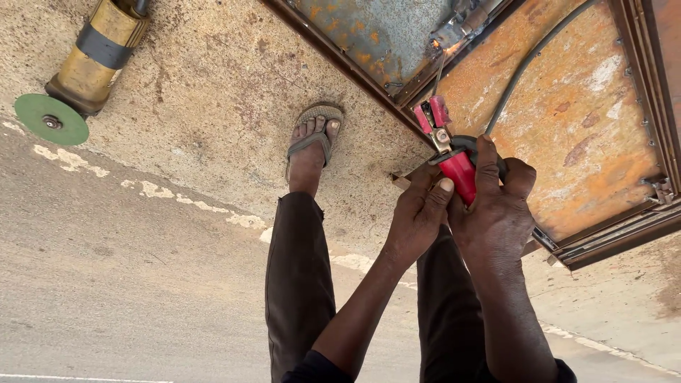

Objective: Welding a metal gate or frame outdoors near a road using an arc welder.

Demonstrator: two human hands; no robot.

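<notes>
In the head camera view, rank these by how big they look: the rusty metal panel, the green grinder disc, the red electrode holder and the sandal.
1. Rusty metal panel, by far.
2-4. Red electrode holder, sandal and green grinder disc look too alike to rank; both hands cover part of the holder.

Flat, bright daylight, sharp nearly throughout.

We see soft, even light with only faint shadows on the concrete ground (177, 142); a small white-orange glare burns at the electrode tip (447, 50). The green disc (51, 119) looks slightly stretched, perhaps from wide-angle distortion. The hands and the rusty metal sheet (574, 135) stay crisp.
</notes>
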